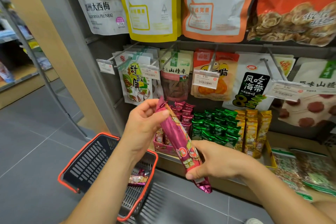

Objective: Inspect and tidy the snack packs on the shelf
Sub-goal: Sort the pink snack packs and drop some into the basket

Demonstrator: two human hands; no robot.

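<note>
Magenta foil snack pack (179, 137), held slantwise in front of the shelf (283, 139), is pinched near its top seam by the left hand (145, 123) and gripped near its lower end by the right hand (216, 162); judged light, crinkly, slippery, best held at both ends.

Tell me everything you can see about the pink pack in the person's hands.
The pink pack is a long, slim pouch of shiny magenta foil with crimped ends. Its printed front shows a round logo and yellow-green artwork. It is held tilted, with the upper end toward the shelf and the lower end toward the viewer. The left hand pinches it near the upper end. The right hand grips its lower part. Matching packs stand on the shelf behind it.
</note>
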